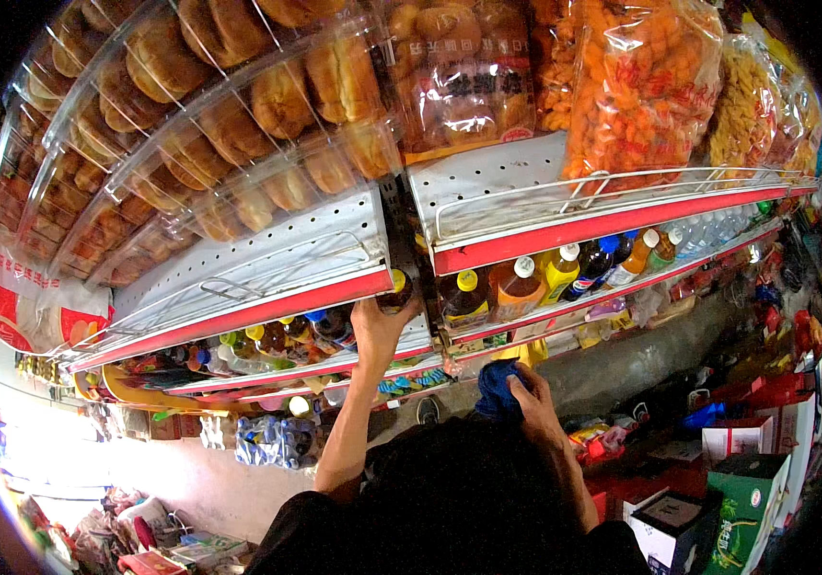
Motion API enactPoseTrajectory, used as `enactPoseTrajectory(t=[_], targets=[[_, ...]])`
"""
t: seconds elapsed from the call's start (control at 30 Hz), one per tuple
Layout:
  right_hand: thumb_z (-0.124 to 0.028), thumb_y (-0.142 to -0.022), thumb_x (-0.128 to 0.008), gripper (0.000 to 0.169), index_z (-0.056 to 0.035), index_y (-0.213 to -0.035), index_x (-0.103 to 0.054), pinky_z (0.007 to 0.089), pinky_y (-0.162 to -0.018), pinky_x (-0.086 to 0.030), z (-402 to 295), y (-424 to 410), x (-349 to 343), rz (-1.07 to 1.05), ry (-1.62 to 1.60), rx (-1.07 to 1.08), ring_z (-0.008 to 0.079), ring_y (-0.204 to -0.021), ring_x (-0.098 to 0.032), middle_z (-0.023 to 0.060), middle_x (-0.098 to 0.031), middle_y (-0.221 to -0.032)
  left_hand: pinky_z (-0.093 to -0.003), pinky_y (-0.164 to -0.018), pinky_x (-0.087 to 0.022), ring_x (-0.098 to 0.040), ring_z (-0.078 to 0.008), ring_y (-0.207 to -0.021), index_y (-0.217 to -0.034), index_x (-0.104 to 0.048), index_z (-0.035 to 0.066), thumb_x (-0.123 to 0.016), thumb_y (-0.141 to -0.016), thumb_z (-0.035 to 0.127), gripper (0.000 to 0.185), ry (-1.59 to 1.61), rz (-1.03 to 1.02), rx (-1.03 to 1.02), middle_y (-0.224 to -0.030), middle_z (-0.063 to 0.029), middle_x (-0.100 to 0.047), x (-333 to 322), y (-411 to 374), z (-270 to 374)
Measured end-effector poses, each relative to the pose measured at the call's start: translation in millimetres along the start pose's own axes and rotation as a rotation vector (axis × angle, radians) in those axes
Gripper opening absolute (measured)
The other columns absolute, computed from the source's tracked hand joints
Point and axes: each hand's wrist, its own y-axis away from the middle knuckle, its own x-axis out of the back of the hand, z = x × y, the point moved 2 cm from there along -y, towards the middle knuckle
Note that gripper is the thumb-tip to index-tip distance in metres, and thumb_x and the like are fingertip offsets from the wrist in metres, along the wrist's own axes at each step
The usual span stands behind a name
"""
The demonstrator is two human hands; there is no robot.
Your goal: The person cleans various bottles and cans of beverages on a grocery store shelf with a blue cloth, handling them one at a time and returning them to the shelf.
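Observation:
My left hand [380, 323] grips a dark drink bottle with a yellow cap [399, 282] at the right end of the left lower shelf, just under the red shelf edge. In my right hand [534, 402] is a bunched dark blue cloth [498, 387], held in front of the shelves. Beside the gripped bottle, past the rack's upright, stands another yellow-capped dark bottle [465, 296]. To its right is a row with an orange-labelled bottle [518, 287], a yellow bottle [562, 272] and a blue-capped cola bottle [593, 264].
Packaged bread [278, 104] and bags of orange snacks [641, 93] fill the upper shelves. Wire guards and red shelf edges [612, 224] project above the bottles. Wrapped bottles [278, 440] lie on the floor at the left; a green carton [745, 503] and other boxes stand at the lower right.

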Motion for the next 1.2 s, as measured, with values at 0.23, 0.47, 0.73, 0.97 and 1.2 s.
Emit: enactPoseTrajectory(t=[0.23,0.47,0.73,0.97,1.2], targets=[[-0.007,-0.091,-0.069,0.055,0.0029,-0.141,-0.047,0.0368,-0.102,-0.048,-76.4,30.2,-57.6,-0.239,-0.131,0.440,0.0210,-0.116,-0.058,0.0145,-0.057,-0.130,-0.0404,-0.090,-0.055,-0.068,-0.0298,-0.105,-0.129,-0.058,0.000,-0.090,-0.070,0.014,0.068,0.103,-0.113,-0.057,-0.117,-0.0167,-0.069,43.7,41.6,61.0],[-0.017,-0.091,-0.069,0.032,-0.0017,-0.118,-0.062,0.0409,-0.092,-0.047,-123.2,28.4,-136.4,-0.315,0.511,1.065,0.0348,-0.105,-0.058,0.0174,-0.059,-0.112,-0.0374,-0.081,-0.057,-0.071,-0.0340,-0.094,-0.119,-0.064,0.001,-0.082,-0.073,0.001,0.050,0.295,-0.230,-0.100,-0.106,-0.0193,-0.070,55.4,90.1,66.0],[-0.022,-0.104,-0.057,0.028,0.0016,-0.113,-0.067,0.0244,-0.081,-0.050,-64.1,-28.3,-132.9,-0.485,-0.137,0.206,0.0082,-0.091,-0.060,0.0027,-0.067,-0.100,-0.0345,-0.093,-0.057,-0.069,-0.0154,-0.103,-0.121,-0.061,-0.002,-0.097,-0.064,0.018,0.070,0.352,-0.423,0.237,-0.112,-0.0092,-0.072,80.6,96.1,85.6],[-0.011,-0.102,-0.057,0.030,0.0012,-0.129,-0.063,0.0331,-0.101,-0.052,-55.7,-16.9,-114.1,-0.604,-0.357,0.054,0.0176,-0.112,-0.066,0.0123,-0.070,-0.124,-0.0348,-0.099,-0.054,-0.067,-0.0158,-0.110,-0.127,-0.056,-0.003,-0.097,-0.064,0.012,0.077,0.593,-0.446,0.273,-0.119,-0.0111,-0.070,89.7,92.5,82.7],[-0.008,-0.097,-0.060,0.033,-0.0004,-0.129,-0.064,0.0299,-0.097,-0.051,-116.2,11.2,-108.4,-0.306,-0.118,0.431,0.0152,-0.108,-0.064,0.0080,-0.070,-0.116,-0.0358,-0.096,-0.056,-0.067,-0.0189,-0.106,-0.127,-0.053,-0.004,-0.096,-0.068,0.027,0.079,0.801,-0.295,0.311,-0.116,-0.0102,-0.067,90.9,77.8,66.0]])
